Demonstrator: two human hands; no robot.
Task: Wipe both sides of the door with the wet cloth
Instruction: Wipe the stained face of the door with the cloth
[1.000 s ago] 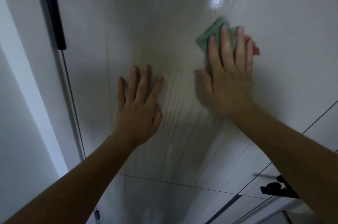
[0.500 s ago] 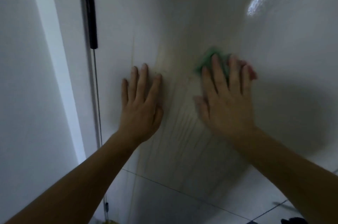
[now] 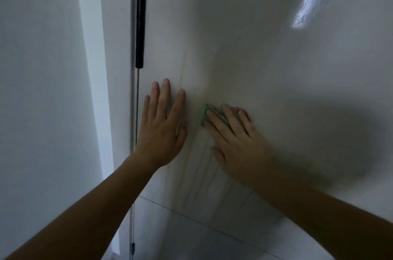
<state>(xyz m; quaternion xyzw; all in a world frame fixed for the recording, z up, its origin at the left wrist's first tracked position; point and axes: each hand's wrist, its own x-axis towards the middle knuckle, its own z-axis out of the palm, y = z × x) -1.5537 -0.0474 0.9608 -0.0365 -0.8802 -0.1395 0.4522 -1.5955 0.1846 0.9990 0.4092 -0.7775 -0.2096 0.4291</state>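
Observation:
A glossy white door (image 3: 265, 51) fills most of the view, with faint wet streaks below my hands. My left hand (image 3: 161, 125) lies flat on the door with fingers spread, holding nothing. My right hand (image 3: 234, 138) presses a green cloth (image 3: 205, 116) with a pink edge against the door; only a corner of the cloth shows past my fingertips. The two hands sit close together, a short gap between them.
A black hinge (image 3: 140, 31) runs along the door's left edge, beside a thin vertical gap. The white frame and wall (image 3: 46, 89) stand to the left. Pale floor tiles (image 3: 191, 236) show at the bottom.
My right hand has slid the cloth down and to the left, toward my left hand. The view has swung left, bringing the hinge nearer the middle. The left hand stays flat.

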